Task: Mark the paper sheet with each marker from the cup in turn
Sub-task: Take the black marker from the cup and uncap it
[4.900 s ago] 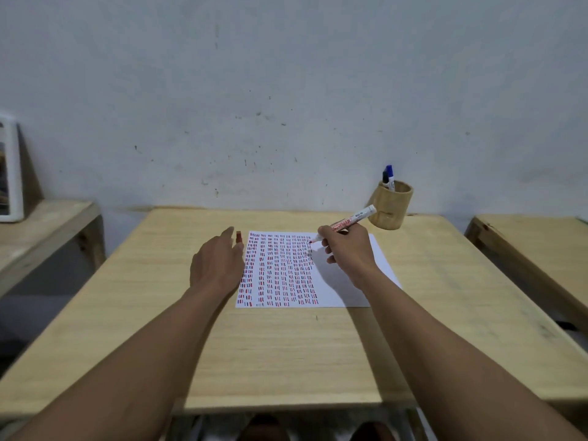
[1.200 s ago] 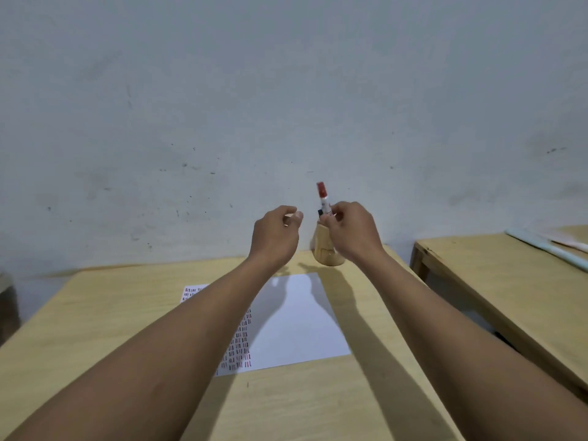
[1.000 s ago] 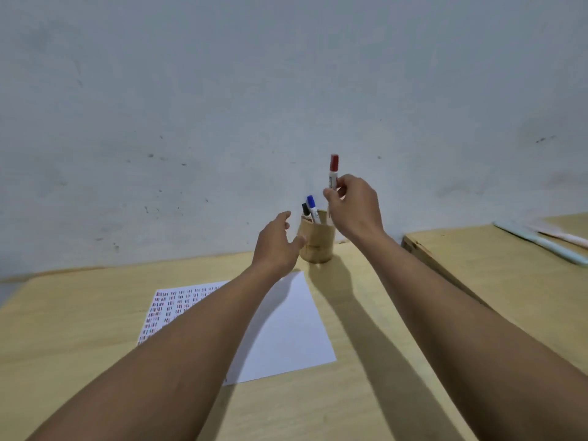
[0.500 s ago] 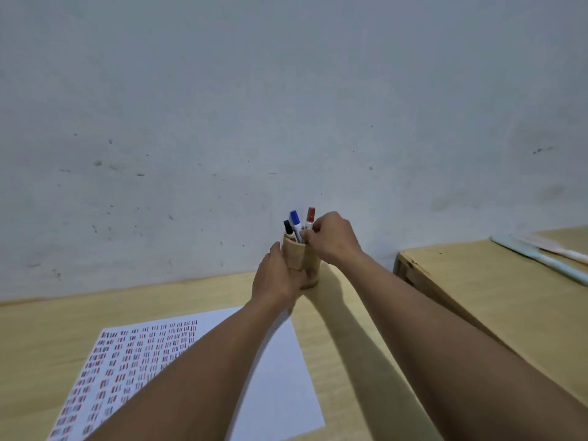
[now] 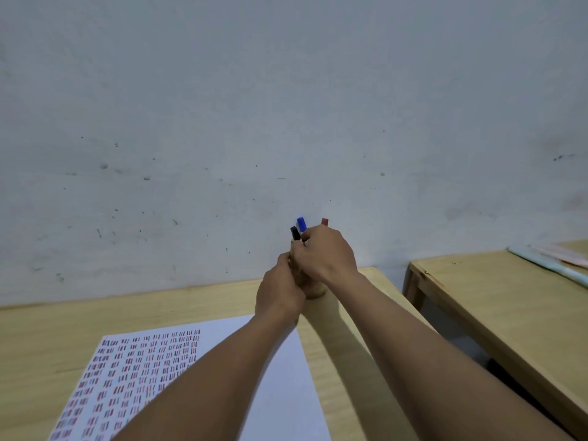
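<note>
The wooden cup [image 5: 315,291] stands at the far side of the table [image 5: 95,319], mostly covered by my hands. My left hand [image 5: 280,291] wraps around its left side. My right hand [image 5: 324,254] sits over the cup's mouth, fingertips pinched on the white shaft just below the blue marker's cap [image 5: 301,223]. The black marker cap [image 5: 295,233] pokes up to the left of it, and the red marker cap [image 5: 324,221] shows behind my right knuckles. The paper sheet [image 5: 280,393] lies nearer me, its left part filled with rows of short red and dark marks.
A second wooden table [image 5: 477,300] stands to the right across a narrow gap, with a long pale blue object [image 5: 547,268] on it. A grey wall rises right behind the cup.
My right hand lowered the red marker into the cup and let it go, then shifted its fingers to the blue marker. My left hand closed on the cup.
</note>
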